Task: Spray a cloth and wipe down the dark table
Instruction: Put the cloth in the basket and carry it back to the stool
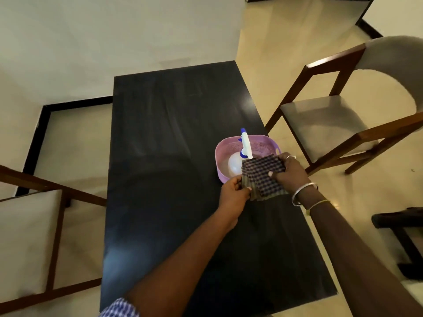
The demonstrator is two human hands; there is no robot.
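A dark rectangular table (174, 138) fills the middle of the view. Near its right edge stands a pink plastic basket (258, 143) with a white spray bottle (245, 145) with a blue nozzle lying inside. Just in front of the basket, both hands hold a folded checked cloth (263, 177) above the table. My left hand (234, 191) grips the cloth's lower left edge. My right hand (290, 171) grips its upper right side, fingers over the top. The cloth hides part of the basket and the bottle's body.
A wooden chair with a grey seat (325, 124) stands off the table's right side. Another chair (29, 236) stands at the left. A dark low piece of furniture (402, 234) is at the right edge. A wall lies beyond the table's far end.
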